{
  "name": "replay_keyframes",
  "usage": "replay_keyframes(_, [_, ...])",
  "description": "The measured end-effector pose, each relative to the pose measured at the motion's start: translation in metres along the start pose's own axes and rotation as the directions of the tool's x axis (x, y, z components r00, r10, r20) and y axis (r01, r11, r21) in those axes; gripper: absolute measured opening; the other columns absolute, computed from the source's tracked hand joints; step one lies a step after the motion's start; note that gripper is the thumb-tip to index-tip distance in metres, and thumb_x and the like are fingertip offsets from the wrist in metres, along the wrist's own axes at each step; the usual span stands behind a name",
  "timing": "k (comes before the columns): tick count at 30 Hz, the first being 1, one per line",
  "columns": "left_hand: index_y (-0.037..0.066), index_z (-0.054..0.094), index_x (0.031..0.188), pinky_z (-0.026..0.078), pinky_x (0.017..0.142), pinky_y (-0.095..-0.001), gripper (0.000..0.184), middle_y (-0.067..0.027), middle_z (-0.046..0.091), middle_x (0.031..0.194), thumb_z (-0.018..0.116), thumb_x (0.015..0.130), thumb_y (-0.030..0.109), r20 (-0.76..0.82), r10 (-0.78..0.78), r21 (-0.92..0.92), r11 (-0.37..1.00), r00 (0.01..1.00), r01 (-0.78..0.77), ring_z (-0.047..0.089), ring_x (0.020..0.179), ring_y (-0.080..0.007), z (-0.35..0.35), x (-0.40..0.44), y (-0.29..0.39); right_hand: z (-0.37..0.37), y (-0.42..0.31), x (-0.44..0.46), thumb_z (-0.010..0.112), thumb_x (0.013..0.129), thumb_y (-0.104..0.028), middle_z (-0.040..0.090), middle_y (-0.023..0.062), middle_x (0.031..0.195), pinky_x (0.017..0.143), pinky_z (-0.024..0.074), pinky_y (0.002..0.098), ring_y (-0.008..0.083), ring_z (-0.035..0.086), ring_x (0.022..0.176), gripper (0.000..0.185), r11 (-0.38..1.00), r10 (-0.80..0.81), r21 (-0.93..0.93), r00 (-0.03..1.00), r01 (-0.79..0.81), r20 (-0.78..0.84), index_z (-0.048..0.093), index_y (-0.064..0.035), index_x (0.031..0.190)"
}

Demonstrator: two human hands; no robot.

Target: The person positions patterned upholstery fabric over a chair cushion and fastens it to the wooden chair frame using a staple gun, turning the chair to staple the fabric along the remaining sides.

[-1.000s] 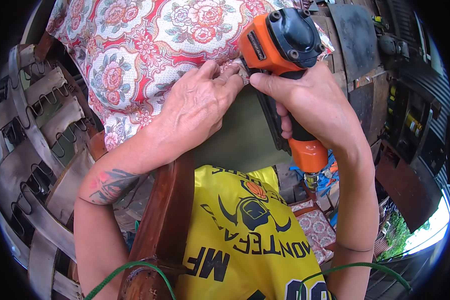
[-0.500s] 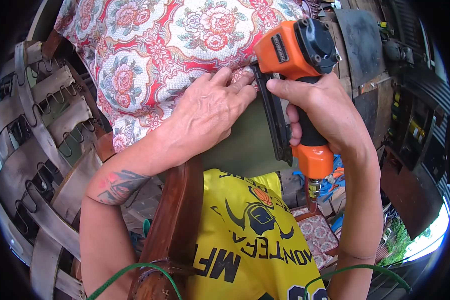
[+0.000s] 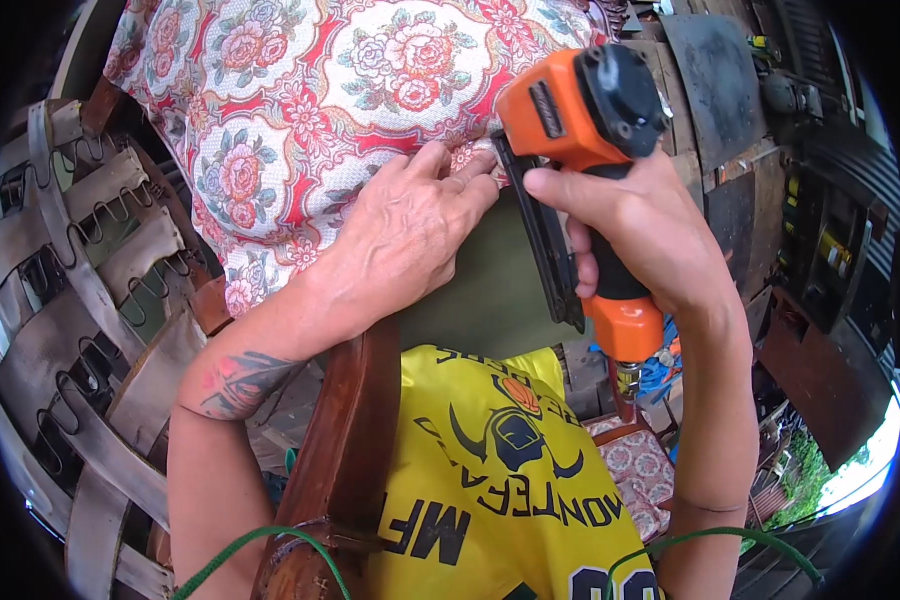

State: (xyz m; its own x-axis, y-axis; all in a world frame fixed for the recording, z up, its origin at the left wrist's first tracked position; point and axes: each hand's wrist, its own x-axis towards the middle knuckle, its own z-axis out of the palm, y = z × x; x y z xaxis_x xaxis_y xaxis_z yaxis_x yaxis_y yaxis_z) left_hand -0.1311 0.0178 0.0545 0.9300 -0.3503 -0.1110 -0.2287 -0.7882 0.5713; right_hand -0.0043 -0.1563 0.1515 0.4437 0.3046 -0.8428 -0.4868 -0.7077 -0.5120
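Note:
Floral fabric (image 3: 410, 60) in white and red spreads across the top, its lower edge meeting a plain olive-green surface (image 3: 480, 270). My left hand (image 3: 415, 215) presses on that edge, fingers bent and close together, pinching the fabric's fold. An orange and black staple gun (image 3: 565, 110) is gripped in my right hand (image 3: 635, 220), with the thumb along its side. The gun's nose is at the fabric edge, just right of my left fingertips; whether it touches cannot be made out.
A brown wooden frame piece (image 3: 345, 420) runs below my left forearm. On the left is a frame with woven straps (image 3: 60, 340) and wire springs. A floral-covered seat (image 3: 635, 465) and blue hose (image 3: 660, 375) lie at lower right. Green cord crosses the bottom.
Over the last second the view shifted, and the fabric, hands and gun sit slightly lower and further right. Since half a second ago the gun has moved slightly left. Both grips look unchanged.

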Motion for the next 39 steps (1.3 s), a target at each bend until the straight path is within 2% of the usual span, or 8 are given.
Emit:
replay_keyframes(16, [0.0, 0.057, 0.109, 0.052, 0.098, -0.0442, 0.019, -0.0159, 0.072, 0.124, 0.069, 0.095, 0.005, 0.137, -0.119, -0.116, 0.984, 0.983, 0.136, 0.065, 0.109, -0.0337, -0.018, 0.007, -0.014, -0.064, 0.195, -0.093, 0.082, 0.089, -0.005, 0.066, 0.005, 0.076, 0.061, 0.0559, 0.0334, 0.0142, 0.062, 0.061, 0.024, 0.876, -0.086, 0.399, 0.902, 0.27, -0.423, 0.068, 0.0003, 0.107])
replay_keyframes(19, [0.003, 0.053, 0.102, 0.053, 0.099, -0.0358, 0.012, -0.0143, 0.073, 0.112, 0.063, 0.104, 0.009, 0.085, -0.263, -0.667, 0.702, 0.961, 0.251, 0.07, 0.12, -0.0254, -0.017, 0.003, -0.036, -0.077, 0.226, -0.096, 0.083, 0.089, -0.006, 0.066, 0.0052, 0.077, 0.061, 0.0548, 0.0339, 0.0151, 0.063, 0.063, 0.025, 0.885, -0.076, 0.393, 0.911, 0.249, -0.406, 0.068, 0.0006, 0.109])
replay_keyframes(24, [0.01, 0.057, 0.107, 0.055, 0.103, -0.0367, 0.012, -0.0172, 0.072, 0.134, 0.065, 0.108, 0.019, -0.001, -0.625, -0.835, 0.43, 0.781, 0.343, 0.07, 0.12, -0.023, -0.052, -0.041, -0.039, -0.105, 0.28, -0.089, 0.083, 0.089, -0.006, 0.066, 0.0047, 0.078, 0.062, 0.0529, 0.0332, 0.0144, 0.063, 0.064, 0.026, 0.901, -0.102, 0.359, 0.923, 0.243, -0.37, 0.068, 0.0011, 0.109])
replay_keyframes(28, [0.008, 0.062, 0.115, 0.053, 0.11, -0.0413, 0.024, -0.0219, 0.062, 0.15, 0.054, 0.114, 0.03, -0.197, -0.857, -0.961, 0.264, 0.477, 0.078, 0.063, 0.134, -0.0293, -0.05, -0.114, -0.027, -0.123, 0.315, -0.099, 0.084, 0.09, -0.009, 0.066, 0.0035, 0.077, 0.06, 0.0508, 0.0311, 0.0135, 0.062, 0.062, 0.025, 0.922, -0.167, 0.258, 0.898, 0.288, -0.407, 0.069, 0.0007, 0.107])
replay_keyframes(31, [0.012, 0.067, 0.115, 0.043, 0.122, -0.0491, 0.035, -0.0202, 0.053, 0.16, 0.047, 0.116, 0.04, -0.144, -0.813, -0.96, -0.022, 0.564, -0.278, 0.052, 0.147, -0.0338, -0.013, -0.207, -0.047, -0.151, 0.341, -0.117, 0.084, 0.091, -0.007, 0.063, 0.0026, 0.074, 0.058, 0.0496, 0.0303, 0.0133, 0.06, 0.059, 0.024, 0.885, -0.138, 0.352, 0.892, 0.306, -0.431, 0.069, 0.0003, 0.108])
replay_keyframes(34, [0.008, 0.064, 0.12, 0.055, 0.106, -0.0479, 0.032, -0.02, 0.063, 0.144, 0.054, 0.111, 0.036, -0.464, -0.886, -0.876, 0.458, 0.009, -0.148, 0.064, 0.129, -0.0307, 0.051, -0.184, 0.031, -0.181, 0.369, -0.126, 0.08, 0.092, -0.005, 0.06, 0.0021, 0.071, 0.056, 0.0485, 0.0302, 0.0133, 0.057, 0.056, 0.021, 0.851, -0.135, 0.407, 0.888, 0.331, -0.439, 0.068, -0.0006, 0.108])
replay_keyframes(37, [0.004, 0.062, 0.122, 0.054, 0.091, -0.0372, 0.038, -0.0057, 0.071, 0.118, 0.051, 0.109, 0.037, -0.17, -0.88, -0.948, 0.27, -0.444, -0.171, 0.065, 0.097, -0.0182, 0.105, -0.156, 0.057, -0.189, 0.371, -0.131, 0.08, 0.091, -0.004, 0.06, 0.0022, 0.071, 0.055, 0.0487, 0.0308, 0.0132, 0.057, 0.056, 0.02, 0.842, -0.145, 0.4, 0.866, 0.362, -0.478, 0.067, -0.0013, 0.106])
replay_keyframes(39, [0.0, 0.059, 0.13, 0.05, 0.1, -0.0378, 0.041, -0.0126, 0.067, 0.127, 0.058, 0.108, 0.034, -0.266, -0.83, -0.963, 0.257, -0.49, 0.087, 0.064, 0.112, -0.0242, 0.164, -0.14, 0.061, -0.2, 0.383, -0.132, 0.081, 0.091, -0.003, 0.06, 0.0021, 0.071, 0.054, 0.0489, 0.0308, 0.0132, 0.057, 0.055, 0.02, 0.832, -0.185, 0.368, 0.832, 0.416, -0.523, 0.067, -0.0018, 0.105])
